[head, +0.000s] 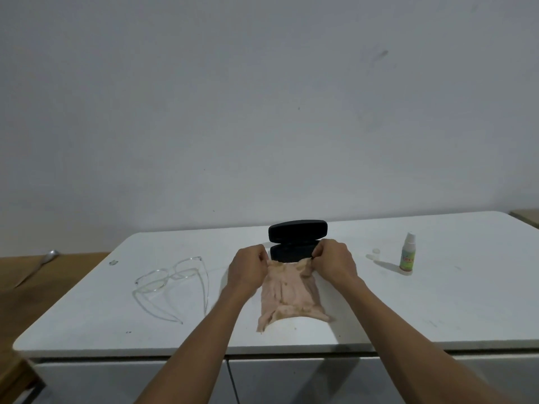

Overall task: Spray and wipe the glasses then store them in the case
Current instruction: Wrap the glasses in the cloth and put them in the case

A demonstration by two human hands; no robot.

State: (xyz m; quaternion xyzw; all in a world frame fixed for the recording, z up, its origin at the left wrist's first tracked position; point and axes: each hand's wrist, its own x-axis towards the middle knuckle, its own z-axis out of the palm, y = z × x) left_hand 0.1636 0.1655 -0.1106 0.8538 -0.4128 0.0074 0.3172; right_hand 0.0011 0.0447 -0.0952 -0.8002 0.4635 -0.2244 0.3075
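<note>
A pale pink cloth [288,293] lies spread on the white table [408,310]. My left hand [248,268] and my right hand [335,259] each pinch one of its far corners. Just behind the cloth stands a black glasses case [296,237] with its lid open and upright. Clear-framed glasses [172,277] rest on the table to the left of my left hand, temples unfolded. A small spray bottle [407,253] with a white top and green label stands upright to the right, apart from my right hand.
A small clear cap [375,251] lies left of the spray bottle. A wooden surface [43,275] at the left holds a metal utensil [40,265]. A plain wall rises behind the table. Cabinet fronts [262,380] sit below the table's front edge.
</note>
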